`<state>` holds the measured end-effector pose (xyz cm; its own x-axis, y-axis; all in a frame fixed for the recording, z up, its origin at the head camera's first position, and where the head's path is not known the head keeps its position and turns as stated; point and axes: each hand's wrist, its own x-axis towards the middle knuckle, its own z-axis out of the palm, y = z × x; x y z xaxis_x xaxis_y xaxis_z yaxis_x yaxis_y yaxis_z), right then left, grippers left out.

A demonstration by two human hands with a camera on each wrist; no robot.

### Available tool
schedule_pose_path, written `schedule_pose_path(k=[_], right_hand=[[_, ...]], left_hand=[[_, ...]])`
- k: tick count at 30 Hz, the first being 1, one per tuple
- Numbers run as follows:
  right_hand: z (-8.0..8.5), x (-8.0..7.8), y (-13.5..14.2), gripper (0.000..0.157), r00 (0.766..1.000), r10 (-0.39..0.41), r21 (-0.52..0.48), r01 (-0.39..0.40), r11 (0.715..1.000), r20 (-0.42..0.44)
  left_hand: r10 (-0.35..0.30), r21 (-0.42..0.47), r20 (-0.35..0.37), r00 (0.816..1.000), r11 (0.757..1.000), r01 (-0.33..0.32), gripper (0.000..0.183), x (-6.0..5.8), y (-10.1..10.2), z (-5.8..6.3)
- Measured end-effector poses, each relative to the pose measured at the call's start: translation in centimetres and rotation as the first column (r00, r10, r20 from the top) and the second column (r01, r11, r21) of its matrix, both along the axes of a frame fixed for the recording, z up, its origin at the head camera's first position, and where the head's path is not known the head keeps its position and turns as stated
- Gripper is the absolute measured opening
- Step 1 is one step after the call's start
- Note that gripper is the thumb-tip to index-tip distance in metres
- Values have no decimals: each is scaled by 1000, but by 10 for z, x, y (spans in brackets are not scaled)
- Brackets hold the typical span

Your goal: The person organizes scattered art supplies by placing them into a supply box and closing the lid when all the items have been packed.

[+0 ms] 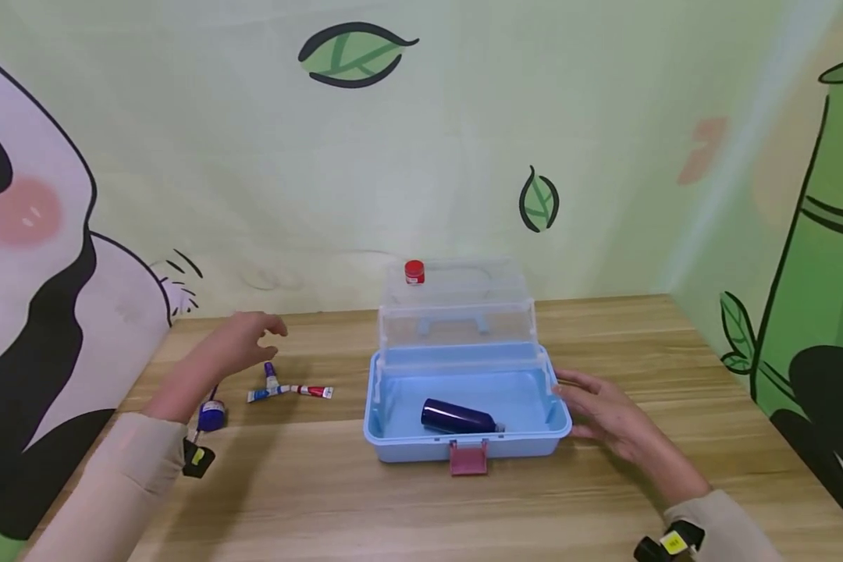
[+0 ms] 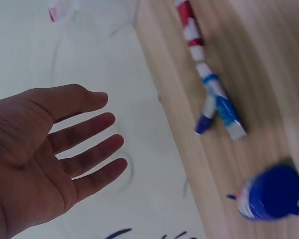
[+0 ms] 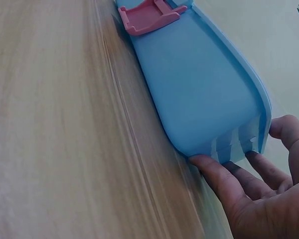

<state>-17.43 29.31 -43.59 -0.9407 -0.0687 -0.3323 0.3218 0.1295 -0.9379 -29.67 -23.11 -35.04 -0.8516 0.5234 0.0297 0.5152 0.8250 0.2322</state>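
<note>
Wood worktop (image 1: 365, 515) | box (image 1: 414, 450) at centre | right hand (image 1: 604, 410), fingers spread, touches its right end, likely steadying it | bottle (image 1: 457, 417) lies inside | tubes (image 1: 312, 391) left of box | left hand (image 1: 242, 339), empty, loosely spread, hovers near them | lid (image 1: 393, 328) raised, leaving inside reachable

staged-looking tabletop corner, home or studio can't tell. pale green backdrop (image 1: 464, 140) fills top of frame, faint creases; cartoon leaf (image 1: 354, 55) upper middle, black-and-white cartoon animal (image 1: 49, 304) far left, green bamboo-like stalk (image 1: 832, 289) far right. wood-grain table (image 1: 323, 499) across bottom, set against backdrop.
</note>
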Motion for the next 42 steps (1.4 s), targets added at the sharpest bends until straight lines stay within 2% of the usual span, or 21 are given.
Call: schedule_pose_path(k=[6, 10, 14, 23, 33, 38, 42], right_hand=[[-1, -1, -4, 80, 1000, 0, -8, 0, 1000, 2], [-2, -1, -6, 81, 1000, 3, -15, -3, 1000, 5], [-2, -1, -8, 81, 1000, 7, -11, -7, 1000, 6], [-7, -2, -12, 77, 1000, 19, -33, -19, 999, 4], [-4, 0, -7, 75, 999, 35, -39, -35, 999, -4], [-3, 0, -3, 75, 999, 36, -52, -36, 998, -4], [0, -1, 0, 78, 1000, 21, -43, -21, 999, 2]], left_hand=[[-13, -82, 27, 1000, 997, 15, 25, 7, -23, -13], [32, -101, 100, 994, 995, -22, 25, 15, -32, -21], [51, -116, 149, 987, 993, -33, 25, 24, -40, -26], [4, -163, 121, 993, 986, 16, 20, 40, -72, -39], [-4, -283, 97, 995, 959, 31, 24, 61, -87, -41], [-24, -268, 111, 994, 962, 53, 31, 68, -90, -34], [-63, -254, 78, 995, 964, 81, 37, 67, -95, -26]])
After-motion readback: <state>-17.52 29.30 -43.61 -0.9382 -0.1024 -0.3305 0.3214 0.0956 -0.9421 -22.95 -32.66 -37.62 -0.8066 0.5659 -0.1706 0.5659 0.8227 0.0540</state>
